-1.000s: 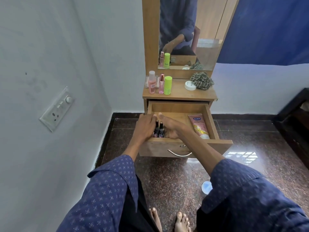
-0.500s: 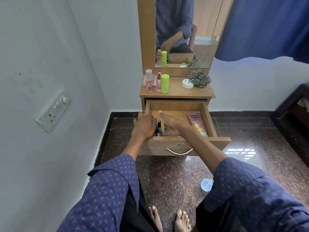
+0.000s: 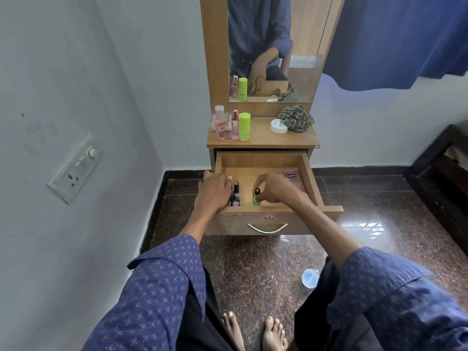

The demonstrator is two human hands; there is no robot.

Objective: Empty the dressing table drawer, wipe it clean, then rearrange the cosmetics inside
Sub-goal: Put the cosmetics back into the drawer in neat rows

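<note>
Whereas a second ago both hands sat together over the cluster of small bottles at the drawer's front left, the right hand [image 3: 274, 190] has now moved off to the right and pinches the black cap of a green bottle [image 3: 255, 197] between thumb and fingertips, holding it upright just above or on the drawer [image 3: 263, 162] floor; contact with the floor cannot be told. Left hand [image 3: 214, 191] stays at the front-left corner, fingers curved against the dark-capped nail bottles [image 3: 235, 195]; whether it actually grips one is hidden by the knuckles. A pink tube [image 3: 291, 177] lies along the right wall of the drawer, partly behind the right hand. On the tabletop [image 3: 263, 141]: pink bottle, slim pink spray, green stick, white jar, crumpled cloth [image 3: 295, 118]. Judgement: several items are already back in the drawer, grouped neatly, with the cloth set aside, so this looks like the rearranging step, with wiping probably done. The green bottle is being given its own spot in the middle. Tabletop items remain to be returned.
</note>
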